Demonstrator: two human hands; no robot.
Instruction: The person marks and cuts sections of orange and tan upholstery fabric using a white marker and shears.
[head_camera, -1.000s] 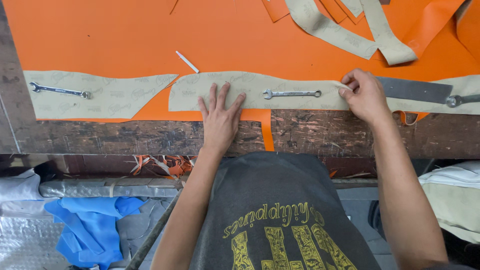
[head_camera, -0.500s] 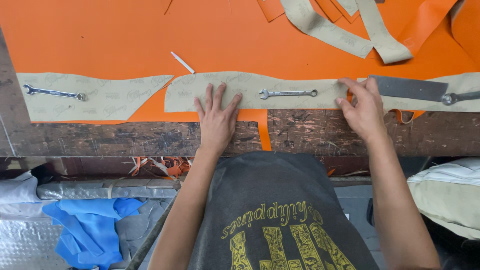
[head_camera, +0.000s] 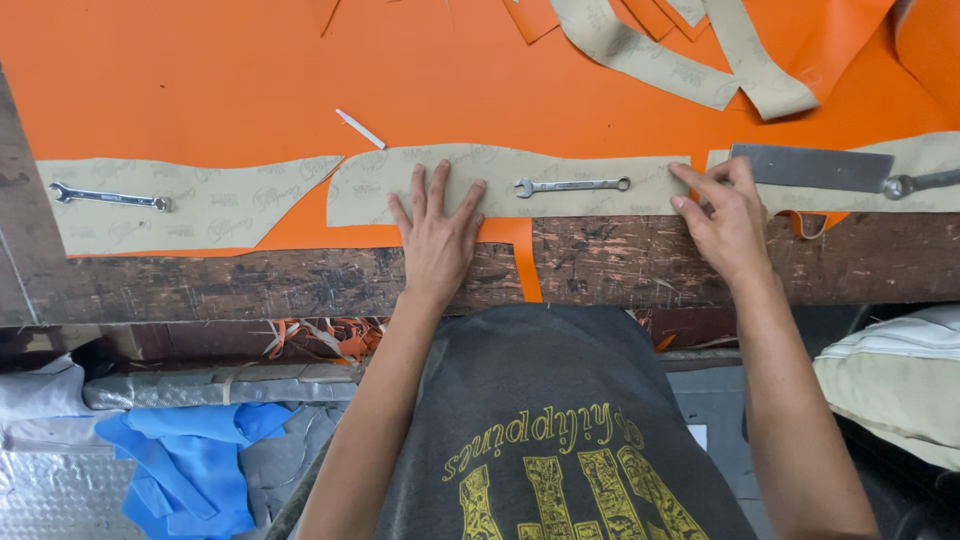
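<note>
A long beige paper pattern (head_camera: 560, 168) lies on orange sheet material (head_camera: 300, 70) near the front edge of a dark wooden table (head_camera: 250, 285). My left hand (head_camera: 437, 235) presses flat on the pattern's left part, fingers spread. My right hand (head_camera: 725, 215) rests with its fingertips on the pattern's right end. A small silver wrench (head_camera: 572, 185) lies on the pattern between my hands. Just right of my right hand a flat grey metal blade (head_camera: 810, 167) sits on another beige pattern piece (head_camera: 925, 160).
A second beige pattern (head_camera: 200, 200) at left carries another wrench (head_camera: 110, 197). A white stick of chalk (head_camera: 360, 129) lies on the orange sheet. Beige strips (head_camera: 650, 60) curl at the back right. Blue cloth (head_camera: 180, 450) and orange scraps (head_camera: 335, 340) lie below the table.
My right hand has slid from the pattern's top right corner down to its right end, fingers now flatter. My left hand stays pressed in place.
</note>
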